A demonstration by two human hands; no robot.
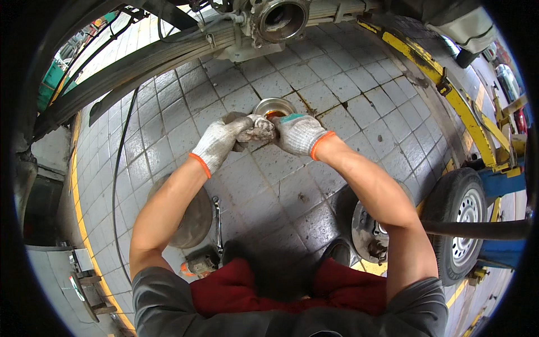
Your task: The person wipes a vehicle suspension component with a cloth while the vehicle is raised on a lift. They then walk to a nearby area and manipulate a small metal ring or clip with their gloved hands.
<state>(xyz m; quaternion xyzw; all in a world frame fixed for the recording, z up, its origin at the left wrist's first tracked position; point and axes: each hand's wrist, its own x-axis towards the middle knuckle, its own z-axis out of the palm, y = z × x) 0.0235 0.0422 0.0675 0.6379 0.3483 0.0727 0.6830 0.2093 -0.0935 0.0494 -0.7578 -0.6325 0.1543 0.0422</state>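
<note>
My left hand, in a white knit glove with an orange cuff, is closed on a crumpled, grimy grey rag. Close against the rag's other side is my right hand, in a matching glove with a green patch. Its fingers are curled inward, and their tips are hidden. Just beyond both hands is a round, shallow metal dish with something orange-brown inside. The gloves cover its near part, so I cannot tell whether the right fingers touch it.
A wheel hub on a vehicle axle hangs ahead. A combination wrench, a power tool and a round metal disc lie left of my feet. On the right are a brake assembly, a wheel and a yellow lift arm.
</note>
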